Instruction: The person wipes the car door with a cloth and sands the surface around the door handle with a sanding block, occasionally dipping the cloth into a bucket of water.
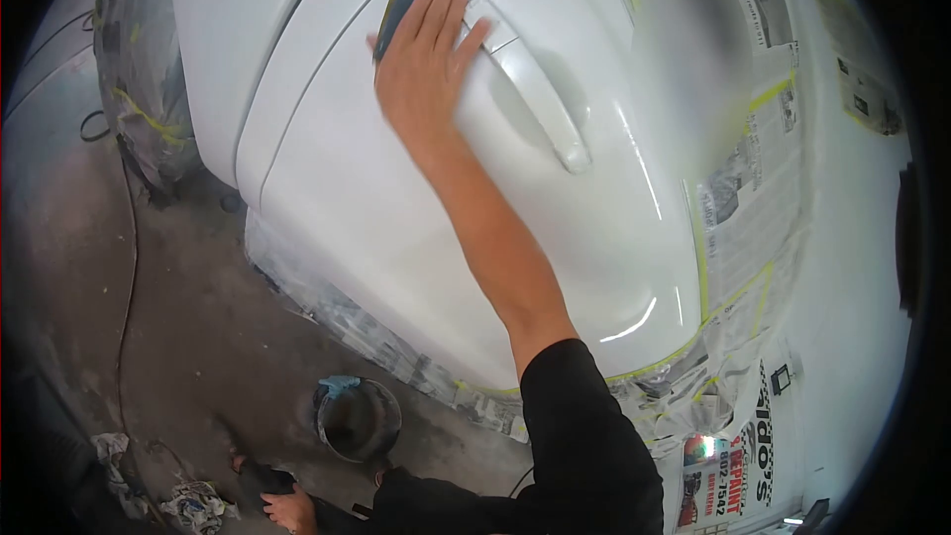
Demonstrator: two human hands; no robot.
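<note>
My right hand (421, 79) presses a dark, flat sanding pad or sheet (401, 8) against the glossy white car panel (376, 208). The pad's yellowish edge shows beside my fingers, just left of a white door handle (540, 99). My thumb is on its left side and my fingers lie over it. At the bottom left, my left hand (289, 511) is low beside dark clothing, its fingers slightly apart, with nothing visible in them. The frame's lower edge partly cuts off that hand.
A dark bucket (394, 426) with a blue cloth (340, 385) on its rim stands on the floor. Crumpled paper (196, 507) and a cable (132, 267) lie to the left. Newspaper and yellow tape (738, 208) border the panel. A printed banner (728, 476) is at lower right.
</note>
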